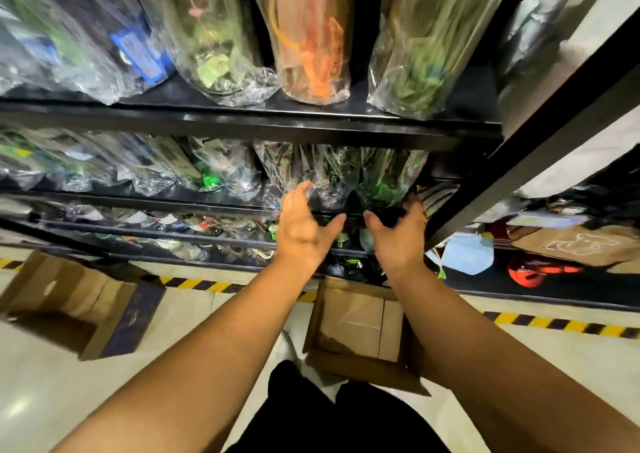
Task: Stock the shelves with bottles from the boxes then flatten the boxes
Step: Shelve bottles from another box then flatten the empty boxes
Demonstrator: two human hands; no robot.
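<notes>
The left hand (304, 231) and right hand (398, 241) are hovering, fingers loosely spread and gripping nothing, just before the plastic-wrapped bottles (381, 179) standing on the black shelf rack (242, 124), while two open cardboard boxes (349, 321) are lying on the floor (41, 383) below that rack.

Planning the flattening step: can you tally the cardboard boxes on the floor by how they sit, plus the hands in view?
Cardboard box tipped on its side: 1
Cardboard box standing open: 1
Hands, left hand and right hand: 2
Total: 4
</notes>
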